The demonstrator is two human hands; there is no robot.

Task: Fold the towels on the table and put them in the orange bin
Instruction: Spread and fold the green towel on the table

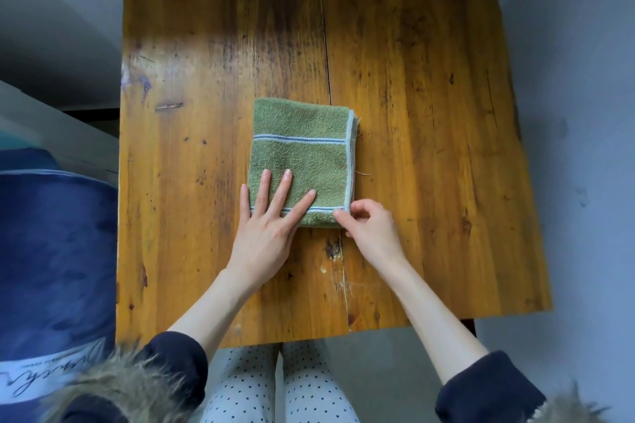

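A green towel with blue and white stripes lies folded into a small rectangle in the middle of the wooden table. My left hand presses flat on the towel's near left part, fingers straight and spread. My right hand pinches the towel's near right corner with curled fingers. No orange bin is in view.
A dark blue fabric item with a white band sits to the left of the table, beside a white surface. Grey floor surrounds the table. My legs in dotted trousers are at the table's near edge.
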